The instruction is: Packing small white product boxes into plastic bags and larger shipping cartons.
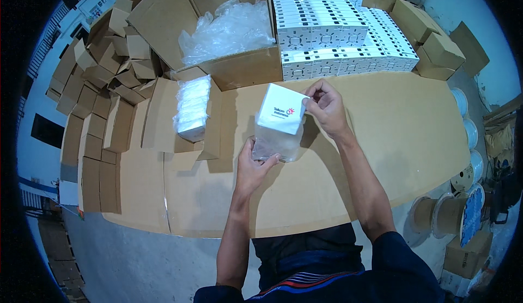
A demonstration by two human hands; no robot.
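The step in hand looks like bagging: the left hand (251, 168) pinches the clear plastic bag (275, 142) low on the cardboard-covered counter (392, 134), while the right hand (326, 107), fingers closed, holds the white square box (281, 111) just above that bag. Sliding it in calls for an open bag mouth.

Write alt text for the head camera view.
Two hands hold a white box in a clear plastic bag over a cardboard-covered table: left hand on the bag, right hand on the box.
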